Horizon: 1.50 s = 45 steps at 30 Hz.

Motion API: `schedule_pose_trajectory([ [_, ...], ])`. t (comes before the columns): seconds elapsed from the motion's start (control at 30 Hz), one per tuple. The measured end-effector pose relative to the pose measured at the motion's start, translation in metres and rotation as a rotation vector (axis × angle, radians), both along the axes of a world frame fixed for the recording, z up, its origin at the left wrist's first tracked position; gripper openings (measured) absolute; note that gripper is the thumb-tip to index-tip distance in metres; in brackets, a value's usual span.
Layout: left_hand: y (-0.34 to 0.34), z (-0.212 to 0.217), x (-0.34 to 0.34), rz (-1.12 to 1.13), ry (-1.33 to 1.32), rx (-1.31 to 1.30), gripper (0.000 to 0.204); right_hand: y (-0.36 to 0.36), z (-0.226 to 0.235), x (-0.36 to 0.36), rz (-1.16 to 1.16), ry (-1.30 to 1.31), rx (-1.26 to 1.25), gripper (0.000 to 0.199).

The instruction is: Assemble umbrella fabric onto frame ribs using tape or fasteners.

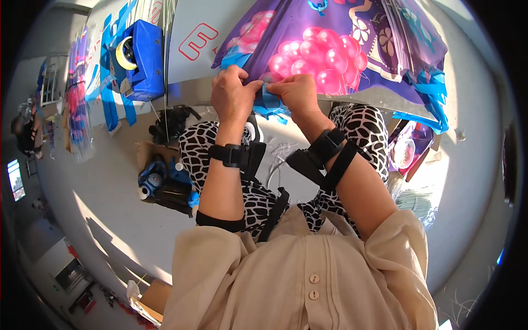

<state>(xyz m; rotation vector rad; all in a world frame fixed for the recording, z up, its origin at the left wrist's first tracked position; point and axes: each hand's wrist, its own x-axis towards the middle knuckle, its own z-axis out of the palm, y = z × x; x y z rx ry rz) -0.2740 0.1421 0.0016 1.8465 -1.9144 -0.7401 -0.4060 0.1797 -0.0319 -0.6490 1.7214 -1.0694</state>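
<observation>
A purple printed fabric sheet with pink balloon pictures lies spread over the work surface in front of me. My left hand pinches its near edge between thumb and fingers. Close beside it, my right hand has thumb and finger pressed together on a blue strip at the same edge. The two thumbs almost meet there. More blue strip shows behind my left fingers, and a bundle of blue strips hangs at the sheet's right corner.
A blue tape dispenser with a roll of clear tape stands at the left, among loose blue strips. White board with red print lies under the sheet. Below are a cardboard box and, at right, another printed piece.
</observation>
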Motion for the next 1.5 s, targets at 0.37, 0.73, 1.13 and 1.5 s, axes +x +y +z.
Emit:
schedule_pose_trajectory([
  [0.37, -0.001, -0.007, 0.006, -0.076, -0.064, -0.124, 0.036, -0.023, 0.026, -0.024, -0.005, -0.620, 0.288, 0.012],
  [0.73, 0.000, -0.002, 0.006, -0.071, -0.068, -0.128, 0.035, -0.040, 0.060, -0.027, -0.212, -0.768, 0.406, 0.015],
  [1.13, 0.001, -0.003, 0.002, -0.061, -0.085, -0.159, 0.035, -0.043, 0.037, -0.056, -0.192, -0.967, 0.354, 0.010],
  [1.5, -0.004, -0.013, 0.015, -0.093, 0.030, -0.107, 0.028, -0.035, 0.090, -0.063, 0.348, -0.498, -0.173, 0.009],
])
